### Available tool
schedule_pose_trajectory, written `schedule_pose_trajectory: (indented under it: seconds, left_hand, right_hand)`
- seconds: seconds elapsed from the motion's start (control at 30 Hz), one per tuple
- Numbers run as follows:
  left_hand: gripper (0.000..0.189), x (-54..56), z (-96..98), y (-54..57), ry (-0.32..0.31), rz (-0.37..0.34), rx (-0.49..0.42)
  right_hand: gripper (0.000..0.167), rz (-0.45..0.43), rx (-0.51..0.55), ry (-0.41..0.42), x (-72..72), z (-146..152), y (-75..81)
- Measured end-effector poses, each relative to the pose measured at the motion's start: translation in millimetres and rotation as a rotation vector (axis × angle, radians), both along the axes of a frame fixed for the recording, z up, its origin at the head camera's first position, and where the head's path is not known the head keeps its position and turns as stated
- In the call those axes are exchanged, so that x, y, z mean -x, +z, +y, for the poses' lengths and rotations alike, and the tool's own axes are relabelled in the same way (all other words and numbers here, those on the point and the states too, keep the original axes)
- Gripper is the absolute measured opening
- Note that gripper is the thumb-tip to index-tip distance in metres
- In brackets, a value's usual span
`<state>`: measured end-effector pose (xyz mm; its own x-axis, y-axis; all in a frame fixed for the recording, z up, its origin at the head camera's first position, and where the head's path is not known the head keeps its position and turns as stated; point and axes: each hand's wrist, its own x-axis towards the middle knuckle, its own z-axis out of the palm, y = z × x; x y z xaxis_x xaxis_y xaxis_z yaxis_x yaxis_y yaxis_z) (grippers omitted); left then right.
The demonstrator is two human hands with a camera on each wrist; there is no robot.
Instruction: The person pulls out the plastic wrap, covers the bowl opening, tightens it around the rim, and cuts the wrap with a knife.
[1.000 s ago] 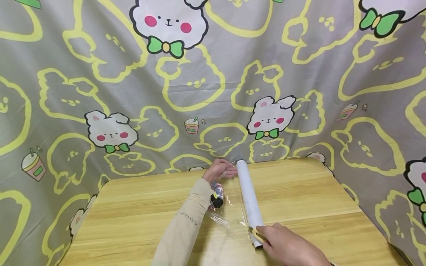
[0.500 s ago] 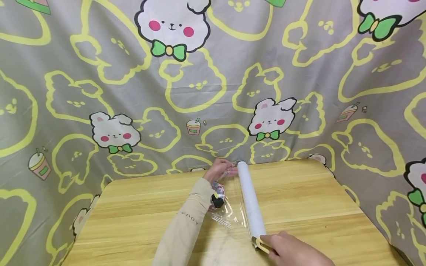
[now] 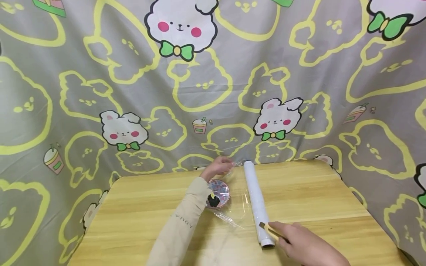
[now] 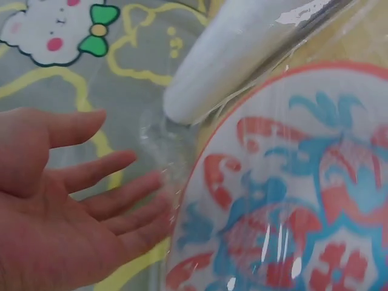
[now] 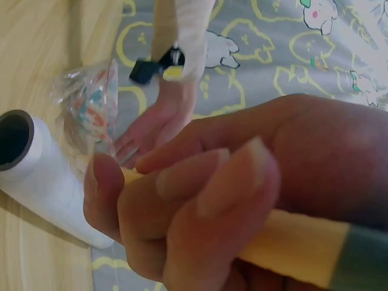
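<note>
A roll of plastic wrap (image 3: 257, 203) lies lengthwise on the table. Clear film (image 3: 239, 207) stretches from it leftward over a round bowl (image 3: 223, 190) with a red and blue pattern. My left hand (image 3: 219, 167) is beyond the bowl near the roll's far end. In the left wrist view, its fingers (image 4: 121, 200) are spread, their tips at the film's edge beside the bowl (image 4: 291, 182). By the roll's near end, my right hand (image 3: 299, 240) grips a yellow utility knife (image 3: 274, 233), its blade over the roll. That hand's fingers hide much of the knife in the right wrist view.
The wooden table (image 3: 332, 207) extends to both sides of the roll. A grey patterned curtain (image 3: 226, 81) hangs right behind its far edge. A small black camera (image 3: 213, 200) on the left wrist covers part of the bowl.
My right hand has lifted the knife off the roll's near end and slightly up along it. My left hand has shifted a little, uncovering more of the bowl. The head view has turned slightly left.
</note>
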<state>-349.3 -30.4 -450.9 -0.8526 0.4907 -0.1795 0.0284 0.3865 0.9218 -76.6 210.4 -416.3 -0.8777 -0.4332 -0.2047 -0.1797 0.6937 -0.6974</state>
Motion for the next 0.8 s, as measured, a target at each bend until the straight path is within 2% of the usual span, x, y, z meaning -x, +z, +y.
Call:
schedule_pose_trajectory:
  seconds: [0.13, 0.3, 0.4, 0.47, 0.53, 0.6, 0.7, 0.8]
  left_hand:
    - [0.044, -12.7, -13.9, 12.0, -0.071, 0.074, 0.107]
    - [0.045, -33.6, -32.0, 15.8, -0.113, 0.186, 0.125]
    - [0.047, -46.9, -44.5, 13.2, -0.088, 0.262, 0.121]
    - [0.048, -55.1, -53.1, 9.2, -0.046, 0.312, 0.124]
    - [0.049, -63.7, -61.8, 4.5, 0.004, 0.332, 0.123]
    - [0.053, -71.4, -70.3, -0.5, 0.033, 0.330, 0.102]
    - [0.067, -81.4, -82.5, -8.9, 0.056, 0.276, 0.061]
    - [0.087, -88.3, -91.1, -18.8, 0.060, 0.208, 0.030]
  right_hand:
    - [0.043, -0.072, 0.060, -0.065, -1.5, 4.6, -0.8]
    - [0.044, -0.103, 0.073, -0.087, -3.8, 13.9, -0.8]
    - [0.045, -0.098, 0.074, -0.092, -4.6, 20.6, -0.3]
    - [0.045, -0.088, 0.080, -0.077, -4.6, 25.1, -0.8]
    - [0.046, -0.097, 0.097, -0.070, -4.4, 29.5, -1.7]
    - [0.048, -0.107, 0.113, -0.065, -3.5, 33.5, -3.2]
    - [0.046, -0.079, 0.143, -0.068, 0.4, 38.7, -6.1]
    - [0.044, 0.018, 0.144, -0.119, 8.0, 41.7, -8.4]
